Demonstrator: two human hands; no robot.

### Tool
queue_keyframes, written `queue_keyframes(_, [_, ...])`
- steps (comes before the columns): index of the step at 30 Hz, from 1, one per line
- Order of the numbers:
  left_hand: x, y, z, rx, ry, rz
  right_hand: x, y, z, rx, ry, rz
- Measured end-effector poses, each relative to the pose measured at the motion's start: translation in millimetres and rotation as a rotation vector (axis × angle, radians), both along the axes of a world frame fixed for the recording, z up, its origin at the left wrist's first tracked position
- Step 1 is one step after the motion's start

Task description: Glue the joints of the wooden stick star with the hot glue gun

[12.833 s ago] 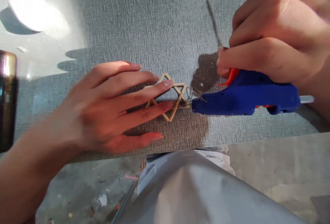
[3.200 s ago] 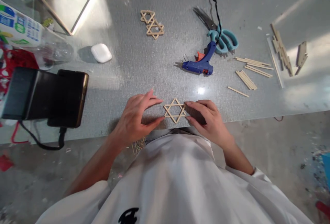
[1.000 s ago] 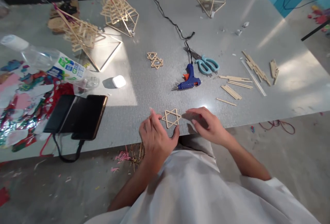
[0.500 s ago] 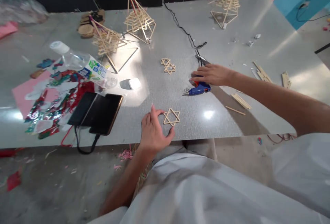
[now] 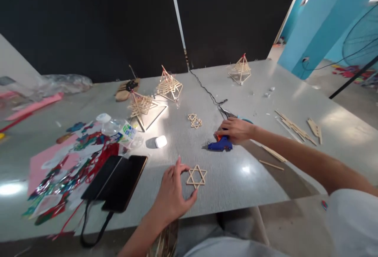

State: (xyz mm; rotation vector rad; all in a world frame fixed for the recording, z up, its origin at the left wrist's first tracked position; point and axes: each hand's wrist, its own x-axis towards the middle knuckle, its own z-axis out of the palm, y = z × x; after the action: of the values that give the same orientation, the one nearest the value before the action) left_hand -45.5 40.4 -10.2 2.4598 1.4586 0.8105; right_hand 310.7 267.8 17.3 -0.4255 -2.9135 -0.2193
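Note:
My left hand rests at the table's near edge, its thumb and forefinger spanning a six-pointed star of thin wooden sticks. The fingertips touch the star's left side and bottom point; it lies flat. Farther to the right, my right hand is closed over the handle of a blue hot glue gun with an orange trigger. The gun lies on its side, nozzle pointing left, its handle partly hidden under my fingers. Behind my right hand lie scissors, partly covered. Two small joined stick stars lie beyond my left hand.
Stick pyramids stand at the back. A plastic bottle, white case, phone with cable and shiny scraps fill the left. Loose sticks lie right; a black cord runs back to the dark partition.
The view has tilted up, showing more of the partition and blue wall. My right hand has closed further around the glue gun's handle. My left hand stays at the star.

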Motion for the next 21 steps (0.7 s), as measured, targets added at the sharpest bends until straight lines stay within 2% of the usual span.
queue_keyframes(6, [-20.8, 28.5, 3.6, -0.133, -0.038, -0.022, -7.2, -12.6, -13.1, -0.056, 0.080, -0.039])
queue_keyframes(12, [-41.3, 65.2, 17.1, -0.271, -0.187, -0.020, -18.8, -14.7, -29.1, -0.219, 0.311, -0.187])
queue_keyframes(16, [-43.0, 86.8, 21.2, -0.239, -0.217, -0.014, -28.5, -10.1, -39.0, -0.306, 0.480, -0.298])
queue_keyframes(21, [-37.0, 101.1, 11.2, -0.143, -0.111, 0.017, -43.4, -3.5, -45.4, -0.379, 0.660, -0.474])
